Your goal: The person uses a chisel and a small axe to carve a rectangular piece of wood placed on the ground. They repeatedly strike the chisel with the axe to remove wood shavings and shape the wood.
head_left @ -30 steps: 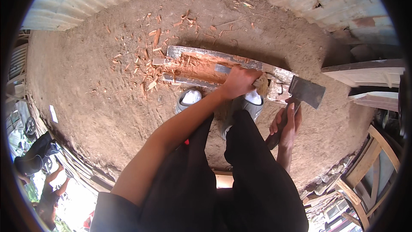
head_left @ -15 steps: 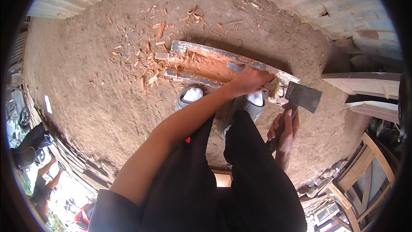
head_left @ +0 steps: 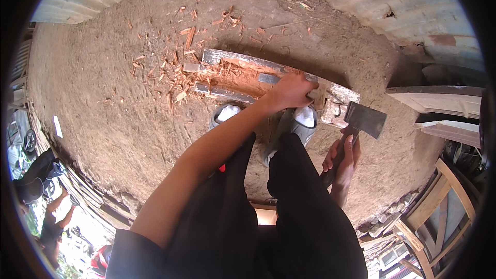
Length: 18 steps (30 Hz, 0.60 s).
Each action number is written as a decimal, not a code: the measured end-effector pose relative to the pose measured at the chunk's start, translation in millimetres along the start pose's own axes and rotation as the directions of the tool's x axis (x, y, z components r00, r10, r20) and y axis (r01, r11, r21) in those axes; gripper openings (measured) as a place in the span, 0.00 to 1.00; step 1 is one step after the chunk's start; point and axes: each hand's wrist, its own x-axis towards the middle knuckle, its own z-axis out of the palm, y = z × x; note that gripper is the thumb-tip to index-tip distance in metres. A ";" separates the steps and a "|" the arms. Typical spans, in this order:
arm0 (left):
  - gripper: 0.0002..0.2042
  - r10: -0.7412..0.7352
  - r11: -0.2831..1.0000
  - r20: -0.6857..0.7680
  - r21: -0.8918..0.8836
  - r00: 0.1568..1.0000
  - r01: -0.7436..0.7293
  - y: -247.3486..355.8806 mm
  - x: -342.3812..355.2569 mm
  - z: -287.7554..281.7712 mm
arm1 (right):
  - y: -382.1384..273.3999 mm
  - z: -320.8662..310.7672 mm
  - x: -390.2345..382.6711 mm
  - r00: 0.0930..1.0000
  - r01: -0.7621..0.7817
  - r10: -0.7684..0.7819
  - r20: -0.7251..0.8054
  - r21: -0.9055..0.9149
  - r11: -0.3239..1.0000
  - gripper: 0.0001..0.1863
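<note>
A long wooden piece (head_left: 243,58) with worn grey paint lies on the dirt, its middle cut into a reddish trough. My left hand (head_left: 292,92) is closed round a chisel (head_left: 268,78), whose flat metal blade points left along the trough. The hand hides most of the chisel's handle. To the right, my right hand (head_left: 344,160) grips a hatchet (head_left: 366,120) by its dark handle. The hatchet's broad dark head is raised beside the right end of the wood, apart from the chisel.
Reddish wood chips (head_left: 181,80) litter the dirt around the left end. My grey shoes (head_left: 304,121) stand close to the wood's near side. Corrugated metal sheets (head_left: 392,5) border the far side. Boards (head_left: 439,101) and a wooden frame (head_left: 439,212) stand at right. Another person (head_left: 54,227) is at lower left.
My left hand has shifted left along the trough with the chisel, and its blade now lies further left. The hatchet has hardly moved.
</note>
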 end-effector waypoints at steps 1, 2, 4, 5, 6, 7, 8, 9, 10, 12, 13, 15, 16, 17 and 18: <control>0.17 0.017 0.999 0.073 0.029 0.997 -0.019 -0.3 -3.3 3.5 | -0.4 0.2 0.2 1.000 0.016 -0.016 -0.011 -0.010 1.000 0.22; 0.17 0.047 0.998 0.108 0.038 0.993 -0.051 -0.1 -5.5 5.0 | -0.1 -0.5 0.1 0.999 0.032 -0.033 -0.024 -0.019 0.999 0.22; 0.18 0.106 0.992 0.179 0.052 0.978 -0.117 -0.6 -10.6 5.2 | 1.6 1.2 0.9 0.997 0.043 -0.045 -0.065 -0.024 0.999 0.22; 0.18 0.088 0.995 0.148 0.031 0.985 -0.094 -0.6 -12.4 4.7 | 3.6 5.6 3.3 0.995 0.039 -0.041 -0.095 -0.020 0.999 0.22; 0.19 0.070 0.997 0.118 0.010 0.991 -0.072 -0.7 -14.0 4.0 | 5.9 8.6 4.6 0.992 0.034 -0.036 -0.124 -0.017 0.999 0.22; 0.20 0.052 0.999 0.086 -0.011 0.995 -0.051 0.2 -13.6 0.9 | 9.6 9.0 6.0 0.996 0.027 -0.033 -0.086 -0.070 0.997 0.22; 0.20 0.029 0.999 0.029 -0.024 0.999 -0.028 0.6 -12.3 -2.5 | 15.2 8.6 7.9 0.998 0.021 -0.027 -0.048 -0.123 0.992 0.23; 0.21 0.005 0.999 -0.028 -0.038 1.000 -0.006 0.4 -10.1 -6.3 | 18.0 8.8 8.7 1.000 0.018 -0.020 -0.011 -0.176 0.984 0.23; 0.22 -0.025 0.999 -0.083 -0.049 0.996 0.021 -3.1 -10.9 -8.7 | 17.6 11.7 7.6 1.000 0.025 -0.022 0.019 -0.196 0.980 0.24; 0.23 -0.004 0.995 -0.239 -0.101 0.971 -0.020 -10.3 -10.5 -8.3 | 15.5 17.6 3.5 0.997 0.043 -0.025 0.078 -0.237 0.971 0.26; 0.24 0.005 0.990 -0.318 -0.129 0.948 -0.049 -10.4 -9.1 -8.6 | 18.1 20.1 1.8 0.998 0.047 -0.037 0.050 -0.214 0.976 0.27; 0.24 0.003 0.990 -0.302 -0.131 0.953 -0.045 -9.1 -10.2 -8.5 | 24.0 31.0 2.0 0.998 0.066 -0.067 0.004 -0.279 0.958 0.27; 0.24 0.003 0.990 -0.294 -0.132 0.956 -0.044 -8.5 -10.5 -8.3 | 24.1 35.6 4.0 0.996 0.074 -0.084 -0.019 -0.312 0.947 0.27; 0.23 -0.013 0.992 -0.266 -0.124 0.964 -0.021 -9.5 -12.2 -9.3 | 16.1 30.0 12.6 0.997 0.050 -0.020 0.081 -0.395 0.917 0.24; 0.22 -0.030 0.993 -0.238 -0.116 0.971 0.002 -10.7 -14.0 -10.4 | 10.3 24.9 17.0 0.998 0.041 -0.022 0.062 -0.334 0.942 0.23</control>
